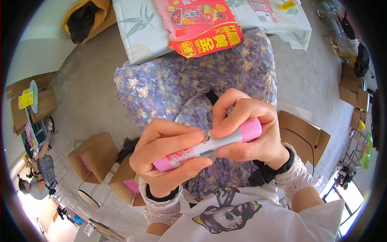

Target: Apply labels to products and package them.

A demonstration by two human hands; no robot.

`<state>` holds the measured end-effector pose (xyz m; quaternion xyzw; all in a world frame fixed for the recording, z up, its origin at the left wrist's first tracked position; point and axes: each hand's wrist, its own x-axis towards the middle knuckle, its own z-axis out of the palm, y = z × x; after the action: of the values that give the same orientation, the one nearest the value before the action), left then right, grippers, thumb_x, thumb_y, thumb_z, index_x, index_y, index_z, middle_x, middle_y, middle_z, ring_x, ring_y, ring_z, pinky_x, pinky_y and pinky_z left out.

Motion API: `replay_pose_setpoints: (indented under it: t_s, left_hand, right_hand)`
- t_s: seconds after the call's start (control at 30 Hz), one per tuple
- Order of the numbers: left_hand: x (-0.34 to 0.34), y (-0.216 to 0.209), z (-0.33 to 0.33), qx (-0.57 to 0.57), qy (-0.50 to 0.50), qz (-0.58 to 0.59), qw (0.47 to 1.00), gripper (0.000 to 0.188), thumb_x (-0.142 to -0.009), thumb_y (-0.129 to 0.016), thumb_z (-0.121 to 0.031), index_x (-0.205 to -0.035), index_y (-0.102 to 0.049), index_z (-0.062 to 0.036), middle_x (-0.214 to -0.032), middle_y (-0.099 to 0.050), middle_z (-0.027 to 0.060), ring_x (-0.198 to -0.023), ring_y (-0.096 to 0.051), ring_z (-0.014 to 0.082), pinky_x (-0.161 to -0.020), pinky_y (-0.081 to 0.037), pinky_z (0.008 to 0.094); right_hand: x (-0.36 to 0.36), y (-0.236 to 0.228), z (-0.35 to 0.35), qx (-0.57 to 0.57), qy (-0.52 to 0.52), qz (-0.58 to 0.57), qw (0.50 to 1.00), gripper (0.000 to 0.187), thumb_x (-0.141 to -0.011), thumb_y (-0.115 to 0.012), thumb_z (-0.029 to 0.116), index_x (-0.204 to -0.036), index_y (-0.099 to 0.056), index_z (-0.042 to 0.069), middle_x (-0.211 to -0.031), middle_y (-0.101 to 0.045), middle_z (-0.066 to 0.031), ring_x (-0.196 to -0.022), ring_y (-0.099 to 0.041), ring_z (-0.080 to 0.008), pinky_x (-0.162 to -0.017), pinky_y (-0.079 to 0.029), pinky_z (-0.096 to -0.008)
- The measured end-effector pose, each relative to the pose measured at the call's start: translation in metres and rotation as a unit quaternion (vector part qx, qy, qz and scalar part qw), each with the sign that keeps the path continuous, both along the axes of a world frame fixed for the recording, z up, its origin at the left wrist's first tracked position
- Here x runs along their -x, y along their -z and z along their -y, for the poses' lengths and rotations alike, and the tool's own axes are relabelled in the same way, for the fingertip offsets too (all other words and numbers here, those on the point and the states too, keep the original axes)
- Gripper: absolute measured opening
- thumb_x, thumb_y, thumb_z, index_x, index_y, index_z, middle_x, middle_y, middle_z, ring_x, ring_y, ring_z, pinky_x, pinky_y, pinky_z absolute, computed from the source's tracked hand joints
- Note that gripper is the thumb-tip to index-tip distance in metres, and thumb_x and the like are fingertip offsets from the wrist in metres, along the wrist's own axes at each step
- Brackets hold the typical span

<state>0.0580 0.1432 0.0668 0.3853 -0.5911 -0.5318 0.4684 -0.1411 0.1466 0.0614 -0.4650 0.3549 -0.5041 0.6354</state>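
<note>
A pink tube-shaped container [225, 140] with a pale silver-white label and small pink flowers lies sideways between my hands, above my lap. My left hand [161, 150] is closed round its left end, thumb along the near side and fingers over the top. Around the right end, my right hand [252, 121] is closed too, with its index finger bent and thumb pressed to the label. Both sets of fingertips meet near the middle, by a small greyish bit [207, 136] that I cannot make out. Purple flowered cloth [193, 80] spreads beneath the hands.
Ahead stands a table with a leaf-patterned cloth [139, 28], bearing a red and yellow printed sheet [201, 24]. Open cardboard boxes stand left [94, 155] and right [300, 133] on the grey floor. Another person [40, 177] is at the far left.
</note>
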Motion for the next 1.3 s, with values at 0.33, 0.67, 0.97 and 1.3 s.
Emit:
replay_pose_setpoints:
  t_s: [0.33,0.67,0.97,1.3]
  left_hand:
    - [-0.001,0.0,-0.005,-0.041,0.025,-0.094,0.994,0.044,-0.057,-0.088,-0.005,-0.097,-0.071,0.0001,-0.098,-0.066,0.0158,-0.082,-0.063,0.0205,-0.069,-0.049,0.0273]
    - [-0.016,0.003,0.012,0.149,0.076,-0.005,0.986,0.044,-0.054,-0.091,-0.007,-0.093,-0.071,-0.0017,-0.097,-0.063,0.0164,-0.071,-0.063,0.0147,-0.056,-0.046,0.0199]
    - [-0.006,-0.003,0.0,-0.067,0.022,-0.118,0.99,0.056,-0.063,-0.081,0.008,-0.116,-0.062,0.0026,-0.113,-0.061,0.02,-0.081,-0.062,0.0156,-0.062,-0.05,0.0223]
    - [-0.001,0.004,-0.003,0.073,-0.005,-0.009,0.997,0.039,-0.066,-0.081,0.006,-0.101,-0.065,-0.0022,-0.102,-0.065,0.0204,-0.085,-0.066,0.0244,-0.07,-0.053,0.0312]
  right_hand:
    - [-0.001,-0.007,-0.001,-0.047,-0.003,0.025,0.999,0.028,-0.062,-0.081,-0.002,-0.087,-0.07,0.005,-0.093,-0.06,-0.0084,-0.085,-0.058,-0.0131,-0.075,-0.045,-0.0255]
    - [-0.007,-0.002,-0.003,-0.085,0.012,0.056,0.995,0.028,-0.063,-0.081,-0.001,-0.087,-0.069,0.006,-0.096,-0.06,-0.0096,-0.086,-0.057,-0.0144,-0.077,-0.045,-0.027]
    - [0.006,0.0,0.0,0.028,0.032,-0.034,0.999,0.028,-0.062,-0.085,0.005,-0.085,-0.07,0.006,-0.096,-0.059,-0.0105,-0.087,-0.057,-0.0164,-0.079,-0.045,-0.0284]
    - [0.01,0.003,-0.002,0.011,0.025,-0.01,1.0,0.029,-0.062,-0.085,0.004,-0.087,-0.069,0.006,-0.097,-0.059,-0.0103,-0.087,-0.057,-0.016,-0.078,-0.045,-0.0276]
